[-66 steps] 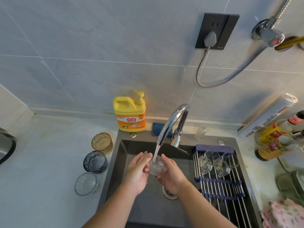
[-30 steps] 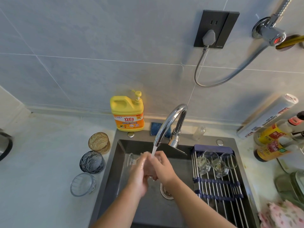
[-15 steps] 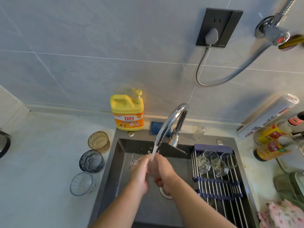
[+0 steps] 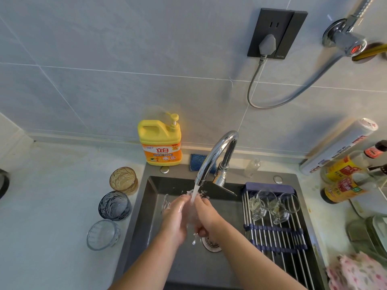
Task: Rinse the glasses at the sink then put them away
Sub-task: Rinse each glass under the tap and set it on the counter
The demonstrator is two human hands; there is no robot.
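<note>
Over the dark sink [image 4: 150,206], my left hand [image 4: 174,218] and my right hand [image 4: 206,214] are wrapped together around a small clear glass [image 4: 166,203] lying sideways under the running tap [image 4: 211,158]. Only the glass's base pokes out left of my left hand. Water splashes over my fingers. On the counter left of the sink stand an amber glass [image 4: 123,181], a blue-grey glass [image 4: 114,205] and a clear glass [image 4: 103,234]. Two clear glasses [image 4: 270,207] lie on the roll-up drying rack [image 4: 278,233] over the sink's right side.
A yellow dish soap bottle [image 4: 160,143] and a blue sponge [image 4: 198,162] stand behind the sink. Sauce bottles [image 4: 343,178], a foil roll [image 4: 339,147] and a pink cloth [image 4: 356,271] crowd the right counter. A plug and hose hang on the tiled wall.
The glass went from upright under the stream to sideways, its base pointing left. My hands closed together around it and have been rubbing it in the water.
</note>
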